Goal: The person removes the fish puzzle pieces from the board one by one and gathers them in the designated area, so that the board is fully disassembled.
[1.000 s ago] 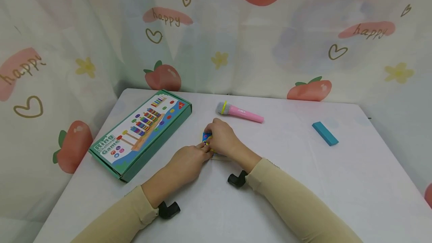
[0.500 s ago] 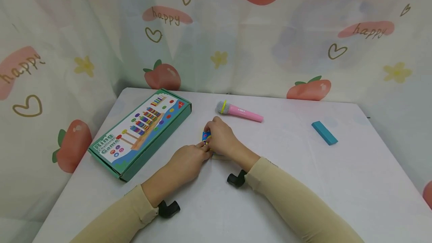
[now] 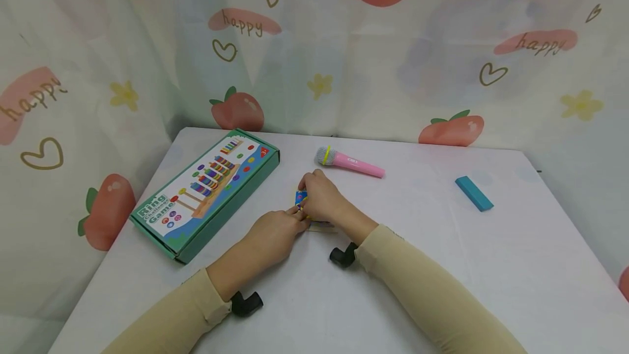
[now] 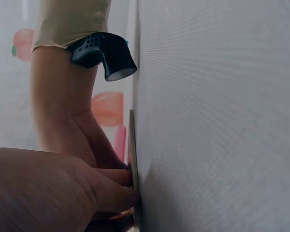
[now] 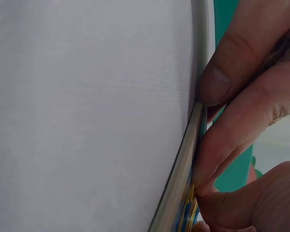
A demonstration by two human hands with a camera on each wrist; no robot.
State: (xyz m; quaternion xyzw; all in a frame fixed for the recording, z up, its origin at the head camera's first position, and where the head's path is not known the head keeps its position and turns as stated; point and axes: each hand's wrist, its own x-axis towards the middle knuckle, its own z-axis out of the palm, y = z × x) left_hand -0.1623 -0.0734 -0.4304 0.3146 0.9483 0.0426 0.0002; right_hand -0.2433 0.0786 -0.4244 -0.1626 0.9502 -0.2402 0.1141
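Observation:
In the head view both hands meet over a small thin wooden board [image 3: 321,229] lying on the table, its top printed blue and yellow. My left hand [image 3: 275,235] holds the board's near left part; the right wrist view shows its thumb at the board edge [image 5: 181,169] and its fingers on top. My right hand [image 3: 321,196] bends over the far side, thumb and fingers pinching a small blue-and-yellow piece [image 5: 188,208]. Most of the board and that piece is hidden under the hands, so the piece's shape cannot be told.
A green ring game box [image 3: 206,195] lies to the left. Behind the hands is a pink toy microphone [image 3: 351,163] with a grey head. A teal block [image 3: 474,193] lies on the white table [image 3: 417,277] to the right. A printed curtain [image 3: 383,70] hangs around the back.
The right hand and wrist have shifted very slightly, and a bit more of the board's near edge shows beneath them. The left hand stays in place.

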